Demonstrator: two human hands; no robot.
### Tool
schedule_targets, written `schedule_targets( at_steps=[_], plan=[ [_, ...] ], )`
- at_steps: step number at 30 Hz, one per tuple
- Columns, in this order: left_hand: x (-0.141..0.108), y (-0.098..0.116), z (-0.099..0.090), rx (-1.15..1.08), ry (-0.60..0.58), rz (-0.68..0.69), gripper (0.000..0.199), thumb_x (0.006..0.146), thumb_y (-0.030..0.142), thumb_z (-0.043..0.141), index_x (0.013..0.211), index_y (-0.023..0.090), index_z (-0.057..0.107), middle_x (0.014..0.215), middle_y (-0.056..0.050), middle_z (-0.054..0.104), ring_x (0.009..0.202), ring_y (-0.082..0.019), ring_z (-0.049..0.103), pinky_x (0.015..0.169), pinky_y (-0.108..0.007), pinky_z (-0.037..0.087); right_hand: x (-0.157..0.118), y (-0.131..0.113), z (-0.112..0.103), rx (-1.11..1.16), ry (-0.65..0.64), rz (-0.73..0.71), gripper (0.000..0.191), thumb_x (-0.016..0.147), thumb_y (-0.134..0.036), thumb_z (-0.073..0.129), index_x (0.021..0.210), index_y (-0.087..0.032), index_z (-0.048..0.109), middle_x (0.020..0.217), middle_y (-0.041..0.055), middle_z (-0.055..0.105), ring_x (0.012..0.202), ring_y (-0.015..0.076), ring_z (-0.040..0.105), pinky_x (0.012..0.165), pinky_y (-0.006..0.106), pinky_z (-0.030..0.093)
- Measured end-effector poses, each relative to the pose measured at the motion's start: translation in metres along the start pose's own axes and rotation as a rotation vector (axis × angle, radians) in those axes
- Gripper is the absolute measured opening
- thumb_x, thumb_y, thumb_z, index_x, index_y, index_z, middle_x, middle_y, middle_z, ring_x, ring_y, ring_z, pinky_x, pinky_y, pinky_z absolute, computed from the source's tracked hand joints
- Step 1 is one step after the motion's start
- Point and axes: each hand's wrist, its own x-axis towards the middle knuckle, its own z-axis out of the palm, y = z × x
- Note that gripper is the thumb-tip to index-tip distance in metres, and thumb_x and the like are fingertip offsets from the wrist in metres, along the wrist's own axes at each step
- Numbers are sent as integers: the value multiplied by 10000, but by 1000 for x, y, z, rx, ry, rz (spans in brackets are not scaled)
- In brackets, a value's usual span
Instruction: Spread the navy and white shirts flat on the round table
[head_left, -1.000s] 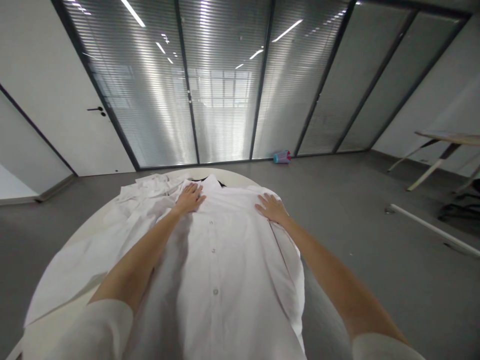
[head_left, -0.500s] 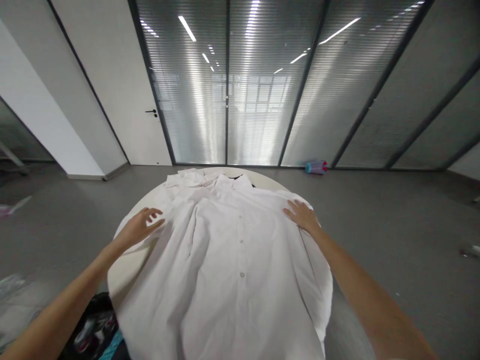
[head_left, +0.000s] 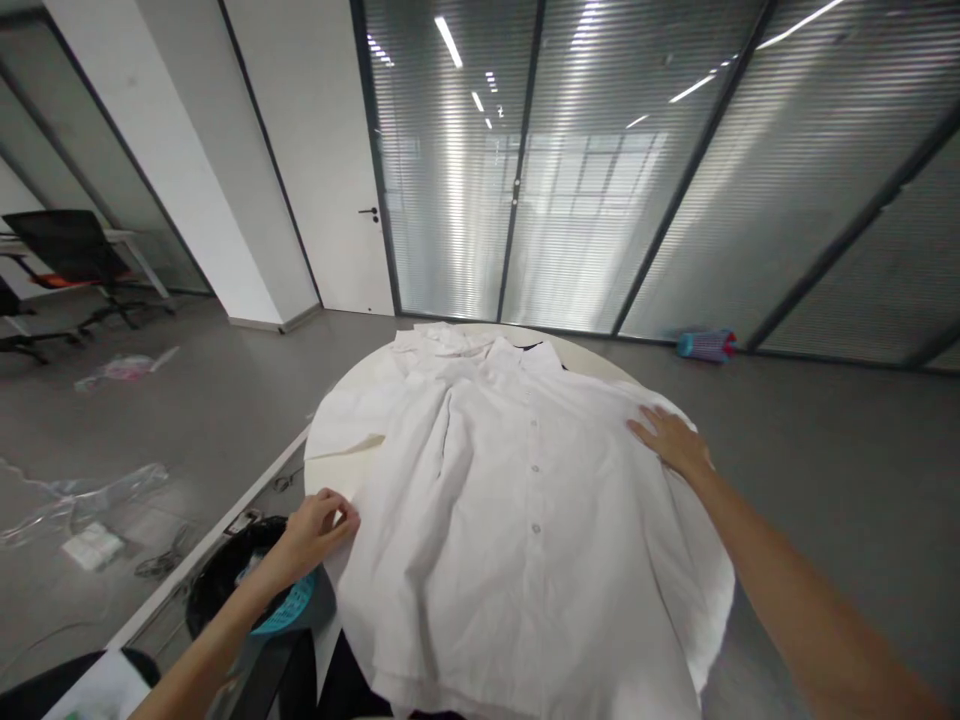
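**A:** Shirt (head_left: 510, 500) check: where's it sitting for you?

**B:** I'm seeing it lying button-side up, spread across the round table (head_left: 341, 470). My left hand (head_left: 319, 520) is pinching its left edge, fingers closed on the fabric. My right hand (head_left: 671, 440) is resting flat on the far right shoulder, fingers open.

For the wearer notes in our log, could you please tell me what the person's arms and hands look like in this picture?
Both forearms are bare, with no watch, bracelet or glove showing. The left hand and the right hand show no visible rings on the fingers. No sleeve shows on either arm. Both arms are slim and reach in from the bottom edge.
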Motion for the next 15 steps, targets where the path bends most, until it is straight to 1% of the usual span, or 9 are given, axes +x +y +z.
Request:
schedule_targets(
  at_steps=[1, 3, 5, 6, 8, 10, 12, 13, 15],
  plan=[
    [1, -1, 1, -10, 15, -11, 483, 787, 642, 522, 760, 188, 685, 732, -46, 605, 623, -175, 518, 599, -287, 432, 0, -1, -2, 12, -25, 12, 740, 957, -686, 231, 1527, -244, 399, 1611, 108, 334, 1439, 357, 358, 1118, 570, 358],
    [1, -3, 2, -12, 63, -37, 483, 825, 629, 477, 882, 197, 684, 773, -48, 637, 659, -191, 551, 640, -303, 453, -2, -3, -6, 30, -52, 24, 751, 952, -694, 235, 1531, -243, 392, 1619, 106, 318, 1449, 354, 342, 1134, 565, 338],
    [1, -2, 5, 54, 118, -43, 483, 787, 617, 528, 979, 200, 681, 851, -68, 664, 741, -226, 587, 712, -342, 473, -2, -5, -9, 39, -52, 30, 758, 949, -693, 235, 1526, -232, 403, 1615, 111, 324, 1450, 348, 341, 1145, 553, 327],
    [1, -1, 7, 106, 140, -42, 481, 748, 603, 571, 987, 201, 684, 889, -82, 667, 792, -249, 597, 749, -367, 476, -3, -6, -10, 42, -48, 36, 761, 947, -695, 236, 1523, -229, 411, 1613, 113, 329, 1449, 346, 343, 1147, 549, 325],
    [0, 4, 12, 191, 149, -32, 430, 699, 569, 617, 916, 205, 690, 949, -104, 662, 877, -287, 598, 794, -403, 468, -4, -7, -10, 49, -30, 43, 761, 945, -697, 234, 1514, -230, 426, 1608, 115, 339, 1445, 344, 350, 1144, 550, 330],
    [-1, 7, 13, 172, 118, -7, 383, 739, 571, 577, 834, 209, 660, 945, -99, 653, 890, -282, 596, 781, -391, 468, -4, -7, -10, 54, -12, 44, 752, 945, -694, 240, 1506, -234, 439, 1601, 115, 353, 1438, 346, 361, 1136, 559, 338],
    [1, 6, 5, 39, 91, -1, 430, 813, 628, 490, 837, 212, 599, 842, -60, 636, 799, -237, 597, 702, -333, 469, -5, -7, -10, 58, -10, 39, 744, 948, -683, 245, 1503, -229, 443, 1597, 117, 359, 1440, 344, 358, 1139, 560, 334],
    [3, 2, -4, -39, 98, -20, 473, 832, 674, 450, 862, 215, 563, 762, -31, 611, 727, -212, 585, 644, -300, 456, -5, -8, -10, 61, -16, 41, 745, 949, -679, 243, 1505, -225, 441, 1599, 117, 356, 1444, 342, 351, 1144, 556, 327],
    [13, -9, -30, -140, 152, -109, 578, 812, 782, 396, 916, 223, 499, 616, 29, 531, 573, -170, 521, 528, -251, 398, -6, -8, -10, 69, -36, 51, 754, 946, -682, 238, 1514, -223, 428, 1608, 112, 339, 1454, 336, 334, 1155, 550, 310]
  ],
)
